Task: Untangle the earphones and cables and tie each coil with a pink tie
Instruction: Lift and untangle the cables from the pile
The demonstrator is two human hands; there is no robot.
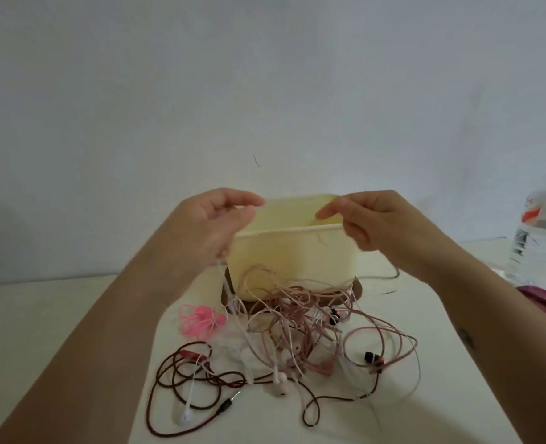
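**Q:** So is the earphone mess in the tub or out of it?

**A:** Out. The tangle of cables lies on the table, piled right against the front of the pale yellow tub. A few pinkish loops lean up its front wall. The tub stands upright on a brown base. I only get the top strip of its inner wall, plain yellow, so I can't tell what's down inside.

**Q:** And the hands?

**A:** Both are up in front of the tub's rim. The left hand has its fingers curled, thumb against fingertips. It grips a white cable that drops from the heel of the hand into the pile. The right hand has bent fingers, with the forefinger poking toward the left one. Can't tell if it's pinching a strand, honestly, it's too blurry.

**Q:** Ties?

**A:** The pink ties sit in a small heap on the table, just left of the tangle and touching its white strands. Nearer the camera a dark red braided cable loops around. There's a white earbud at the near left and a black earbud on the right. All of it is loose. At the far right a clear plastic bottle stands with a label on it, cut off by the edge. How full it is, no idea.
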